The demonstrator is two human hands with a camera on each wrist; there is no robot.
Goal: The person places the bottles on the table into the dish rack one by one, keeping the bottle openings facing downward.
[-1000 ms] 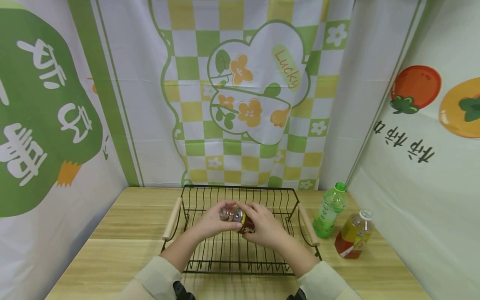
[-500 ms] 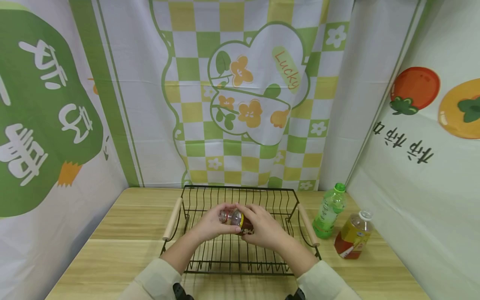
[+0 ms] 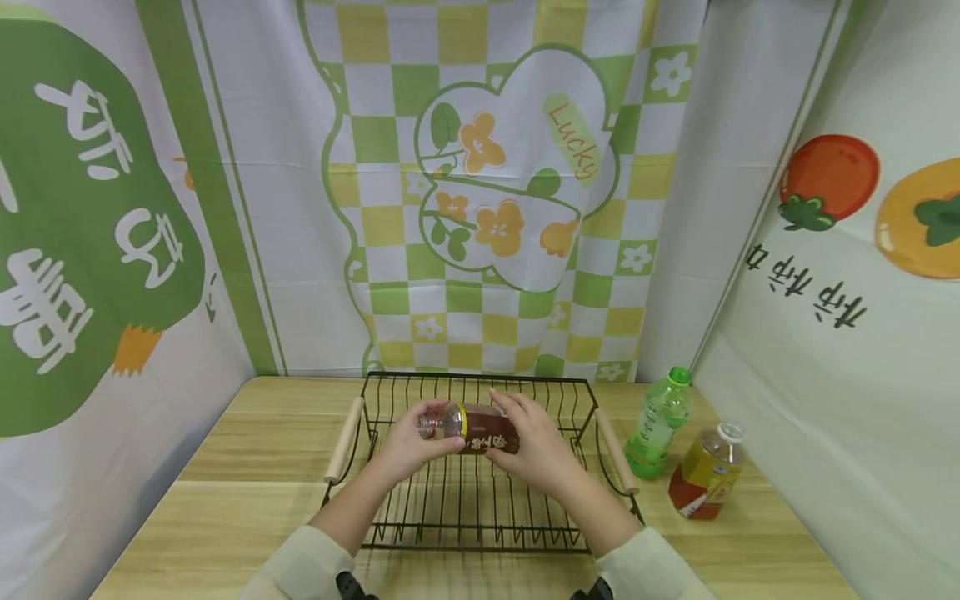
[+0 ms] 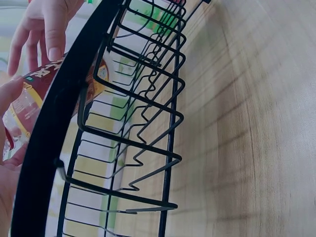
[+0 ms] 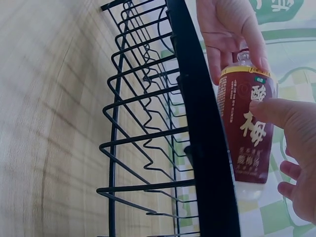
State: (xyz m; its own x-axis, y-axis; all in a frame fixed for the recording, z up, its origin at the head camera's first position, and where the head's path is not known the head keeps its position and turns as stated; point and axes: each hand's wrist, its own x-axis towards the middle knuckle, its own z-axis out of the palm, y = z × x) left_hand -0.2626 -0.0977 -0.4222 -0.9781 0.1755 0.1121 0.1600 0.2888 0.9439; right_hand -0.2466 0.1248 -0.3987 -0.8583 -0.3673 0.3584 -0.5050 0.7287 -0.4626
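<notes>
A: Where is the sour plum drink bottle (image 3: 487,427)?
B: It's up in two hands, over the middle of the black wire rack (image 3: 480,377). It lies on its side, with its neck to the left. I think it's lifted off the wires.

A: How is it held?
B: The left hand (image 3: 411,442) curls round the neck end. The right hand (image 3: 536,437) holds the fat end, with the thumb on the dark red label and the fingers on the other side. That grip is just as wide as the bottle.

A: Is the cap on?
B: I can't tell. The left hand hides too much of that end.

A: So what's done, and what's left?
B: Picking it up is done. Putting it down is not done. I'd guess they're in the middle of the job with this one.

A: And the other bottles?
B: There's a green bottle (image 3: 658,425) with a green cap, and near it a bottle with a yellow and red label (image 3: 707,475). Both stand on the wooden table (image 3: 232,458), outside the rack, past its right wooden handle (image 3: 617,450). No hand touches them, so no work on them shows here.

A: What's behind?
B: A checked cloth (image 3: 517,167) that says "Lucky".
</notes>
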